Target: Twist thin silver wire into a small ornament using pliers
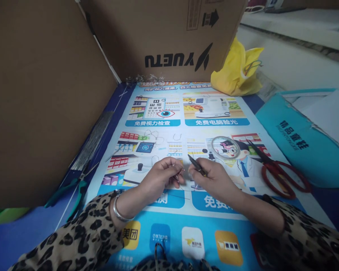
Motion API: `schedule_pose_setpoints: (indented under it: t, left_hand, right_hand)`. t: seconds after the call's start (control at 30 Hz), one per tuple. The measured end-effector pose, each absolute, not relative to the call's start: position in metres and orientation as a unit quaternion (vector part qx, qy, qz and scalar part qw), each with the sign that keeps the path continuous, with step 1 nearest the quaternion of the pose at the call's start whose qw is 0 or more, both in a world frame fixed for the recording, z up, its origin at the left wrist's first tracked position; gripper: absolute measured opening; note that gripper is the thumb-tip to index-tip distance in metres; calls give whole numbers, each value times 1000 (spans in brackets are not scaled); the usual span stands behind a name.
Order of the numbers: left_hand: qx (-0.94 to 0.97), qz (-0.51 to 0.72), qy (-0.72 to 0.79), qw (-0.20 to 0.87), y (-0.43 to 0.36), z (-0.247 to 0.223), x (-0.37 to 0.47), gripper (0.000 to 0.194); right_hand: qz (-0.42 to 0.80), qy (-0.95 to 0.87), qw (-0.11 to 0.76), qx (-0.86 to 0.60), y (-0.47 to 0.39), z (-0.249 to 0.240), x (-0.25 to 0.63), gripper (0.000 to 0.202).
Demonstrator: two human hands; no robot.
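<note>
Near the middle of the printed poster (164, 128), my left hand (166, 175) is closed on a small piece of thin, twisted wire (178, 174), with loose ends sticking out. Just to its right, my right hand (207, 175) grips a dark, pointed tool (197, 165), its tip directed up and left. What kind of tool it is, I cannot tell, because the fingers cover its rear part. A narrow gap separates the two hands. Bits of bent wire (149, 137) lie on the poster beyond my left hand.
Green-handled pliers (80, 188) and a bundle of straight wires (93, 141) lie at the left. Red-handled scissors (279, 173) and a teal box (305, 139) are at the right. A yellow bag (237, 71), cardboard (164, 34) and a wire pile (151, 79) stand behind. A round clear dish (226, 147) lies ahead.
</note>
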State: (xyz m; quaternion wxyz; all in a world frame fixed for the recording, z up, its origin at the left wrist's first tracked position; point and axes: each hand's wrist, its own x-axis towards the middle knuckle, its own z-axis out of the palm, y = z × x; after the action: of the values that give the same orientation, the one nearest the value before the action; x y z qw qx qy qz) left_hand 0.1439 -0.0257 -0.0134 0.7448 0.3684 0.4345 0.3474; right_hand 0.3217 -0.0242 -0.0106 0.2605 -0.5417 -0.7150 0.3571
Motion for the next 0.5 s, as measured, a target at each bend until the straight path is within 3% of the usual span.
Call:
schedule_pose_setpoints:
  t: [0.5]
  left_hand:
    - [371,335,409,764,-24,-16,145,22]
  right_hand:
    - [343,-737,244,-529,-24,-8,321,24]
